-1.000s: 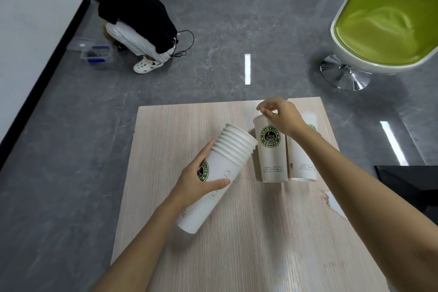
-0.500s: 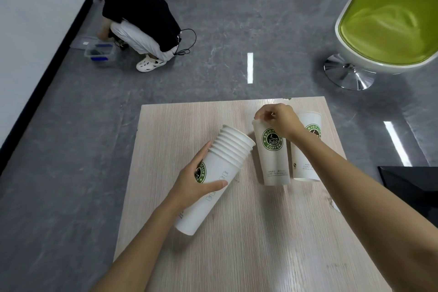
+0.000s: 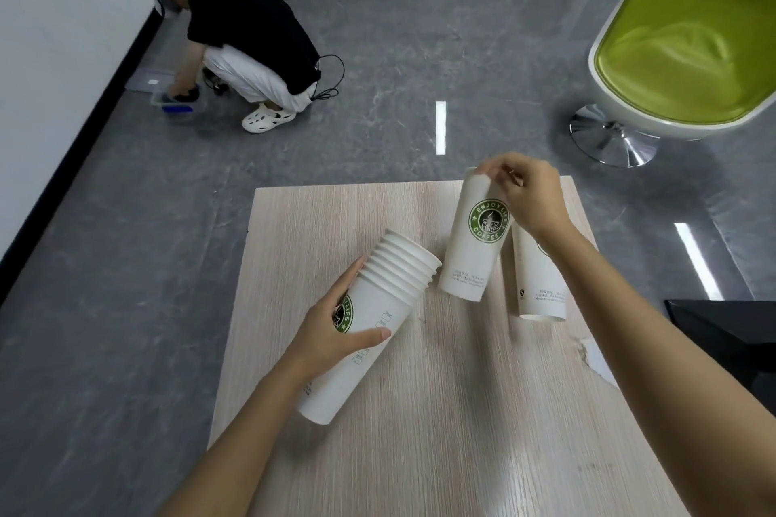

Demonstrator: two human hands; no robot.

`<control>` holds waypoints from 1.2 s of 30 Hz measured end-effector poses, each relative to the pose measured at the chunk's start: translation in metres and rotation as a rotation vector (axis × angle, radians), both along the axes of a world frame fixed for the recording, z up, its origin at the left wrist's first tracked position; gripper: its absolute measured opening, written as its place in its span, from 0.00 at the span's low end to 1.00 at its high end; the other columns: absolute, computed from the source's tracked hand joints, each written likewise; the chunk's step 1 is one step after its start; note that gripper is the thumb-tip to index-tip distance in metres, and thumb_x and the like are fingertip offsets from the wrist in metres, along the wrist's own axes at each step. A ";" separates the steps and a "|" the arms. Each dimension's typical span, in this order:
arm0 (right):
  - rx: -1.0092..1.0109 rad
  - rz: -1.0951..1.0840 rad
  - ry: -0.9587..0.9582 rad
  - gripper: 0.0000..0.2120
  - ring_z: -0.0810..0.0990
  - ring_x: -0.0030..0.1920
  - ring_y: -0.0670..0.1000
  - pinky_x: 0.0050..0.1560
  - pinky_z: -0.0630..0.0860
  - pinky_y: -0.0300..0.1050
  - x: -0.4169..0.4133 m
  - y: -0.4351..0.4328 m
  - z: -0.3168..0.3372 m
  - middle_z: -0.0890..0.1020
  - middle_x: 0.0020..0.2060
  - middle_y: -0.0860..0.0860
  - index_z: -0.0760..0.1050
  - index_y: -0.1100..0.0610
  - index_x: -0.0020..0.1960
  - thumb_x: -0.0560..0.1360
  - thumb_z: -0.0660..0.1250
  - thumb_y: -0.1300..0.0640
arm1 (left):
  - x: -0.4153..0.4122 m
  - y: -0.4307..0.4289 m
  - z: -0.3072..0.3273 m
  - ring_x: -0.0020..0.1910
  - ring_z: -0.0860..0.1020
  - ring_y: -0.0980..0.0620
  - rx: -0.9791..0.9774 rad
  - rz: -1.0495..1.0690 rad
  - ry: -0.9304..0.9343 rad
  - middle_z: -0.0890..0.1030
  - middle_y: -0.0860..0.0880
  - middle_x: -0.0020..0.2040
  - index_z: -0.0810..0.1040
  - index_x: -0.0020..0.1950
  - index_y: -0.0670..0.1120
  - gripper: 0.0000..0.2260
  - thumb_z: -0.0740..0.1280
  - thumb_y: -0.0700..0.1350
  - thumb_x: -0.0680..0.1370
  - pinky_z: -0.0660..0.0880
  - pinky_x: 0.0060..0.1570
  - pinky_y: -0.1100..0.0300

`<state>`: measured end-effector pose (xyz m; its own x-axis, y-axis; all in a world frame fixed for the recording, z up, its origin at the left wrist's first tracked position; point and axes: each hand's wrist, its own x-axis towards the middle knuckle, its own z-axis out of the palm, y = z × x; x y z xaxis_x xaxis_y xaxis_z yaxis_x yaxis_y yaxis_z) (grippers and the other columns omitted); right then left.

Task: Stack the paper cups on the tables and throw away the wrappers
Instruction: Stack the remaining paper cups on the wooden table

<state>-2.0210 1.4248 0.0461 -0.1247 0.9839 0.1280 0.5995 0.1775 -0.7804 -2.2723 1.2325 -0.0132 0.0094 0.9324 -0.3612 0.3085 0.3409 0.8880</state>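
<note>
- The stack of paper cups (image 3: 380,309) has several cups nested. It is held slanted over the near-left part of the bench (image 3: 462,432), with its open mouth facing the far right.
- The left hand (image 3: 336,334) grips the stack at mid-body, fingers and thumb curled round it.
- A single cup (image 3: 474,252) is just beside the stack's mouth. It is tilted, and its base looks to be just clear of the bench.
- The right hand (image 3: 531,201) holds this cup from above, its fingers pinching the rim.
- A second loose cup (image 3: 539,290) stands on the bench behind the right wrist.
- Progress: most of the stacking looks done. Two cups are left, one ready to drop into the stack and one not yet touched.
- Wrappers: none is clearly visible. A white scrap (image 3: 596,361) lies at the bench's right edge, but I cannot tell whether it is wrapper or chipped surface, so that part seems still to be done.
- Farther off, a crouching person (image 3: 252,38) and a green chair (image 3: 688,42) are on the grey floor.
</note>
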 end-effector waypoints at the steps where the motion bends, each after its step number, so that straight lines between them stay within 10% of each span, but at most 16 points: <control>1: 0.018 -0.023 0.009 0.12 0.78 0.40 0.49 0.45 0.73 0.38 0.001 -0.001 0.004 0.83 0.41 0.47 0.81 0.55 0.44 0.76 0.61 0.66 | -0.001 -0.001 -0.001 0.60 0.75 0.66 0.001 -0.003 -0.002 0.70 0.66 0.68 0.58 0.75 0.66 0.45 0.80 0.46 0.67 0.76 0.51 0.66; 8: 0.137 -0.127 0.209 0.11 0.73 0.33 0.33 0.37 0.65 0.26 -0.001 -0.012 0.030 0.78 0.36 0.38 0.81 0.59 0.45 0.76 0.62 0.68 | -0.007 -0.007 -0.001 0.63 0.72 0.66 -0.011 -0.028 0.001 0.69 0.69 0.68 0.58 0.75 0.67 0.45 0.80 0.47 0.66 0.74 0.56 0.65; 36: -0.173 0.141 0.478 0.09 0.81 0.50 0.52 0.53 0.77 0.42 -0.056 -0.105 0.004 0.84 0.48 0.48 0.80 0.58 0.48 0.78 0.62 0.65 | 0.004 -0.017 0.019 0.60 0.75 0.66 0.025 -0.061 -0.053 0.70 0.67 0.68 0.57 0.74 0.69 0.46 0.81 0.49 0.66 0.77 0.54 0.62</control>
<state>-2.0773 1.3201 0.0501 -0.2245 0.9737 0.0398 0.1488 0.0747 -0.9860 -2.2681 1.2152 0.0058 0.0847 0.9383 -0.3353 0.2801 0.3006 0.9117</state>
